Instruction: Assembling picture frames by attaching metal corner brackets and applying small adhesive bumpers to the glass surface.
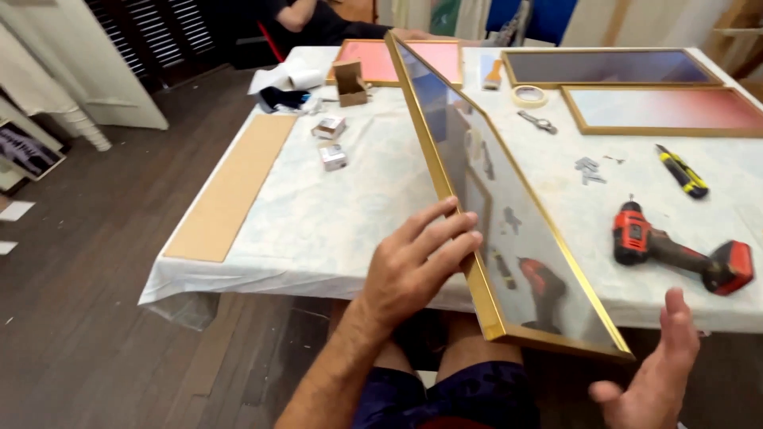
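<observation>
A long gold-framed glass panel [477,159] stands tilted on edge, running from the far side of the table to its near edge above my lap. The glass reflects the drill and other table items. My left hand [417,262] lies against the frame's left rail near the lower end, fingers stretched over the edge, holding it up. My right hand [660,381] is open, palm up, just below and to the right of the frame's lower corner, not touching it.
The white-covered table [334,206] carries a red cordless drill [675,250], a yellow utility knife [682,171], a tape roll [529,96], a wristwatch [538,121], small boxes [330,127], a cardboard strip [234,184] and other gold frames [664,111]. Another person [318,20] sits at the far side.
</observation>
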